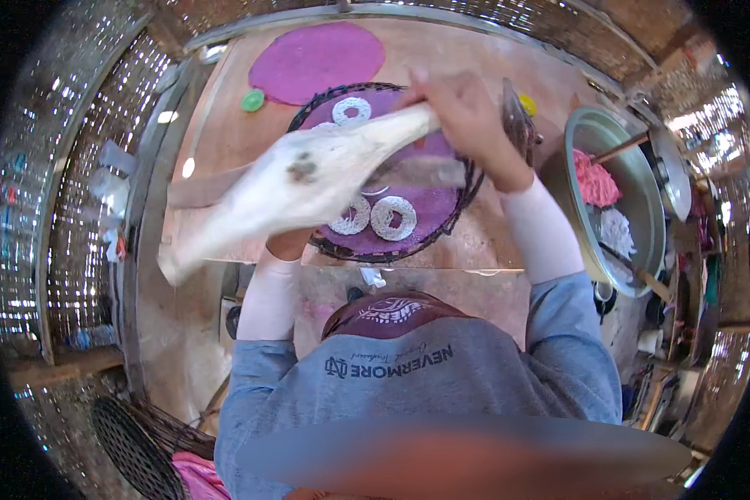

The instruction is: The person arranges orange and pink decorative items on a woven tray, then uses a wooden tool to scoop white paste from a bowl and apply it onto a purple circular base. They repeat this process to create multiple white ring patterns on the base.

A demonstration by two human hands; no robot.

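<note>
A white cloth [308,171] with a dark stain stretches slantwise before me, wide in its middle and narrow at its upper right end. My right hand [467,112] is closed round that narrow end, blurred by motion. Of my left hand [292,243] only the part by the wrist shows below the cloth; its fingers are hidden. Beneath lies a round tray with a dark rim [392,253], lined with a purple sheet [436,218]. Several white lacy rings [393,218] rest on it, some partly covered by the cloth. A blurred brownish strip [208,188] shows at the cloth's left.
Another purple round sheet [317,62] lies at the table's far side, beside a small green cup-like piece [252,100]. A small yellow piece [527,105] is at right. The large basin [652,171] holds a pink mass [596,179], a white mass [615,232] and wooden sticks.
</note>
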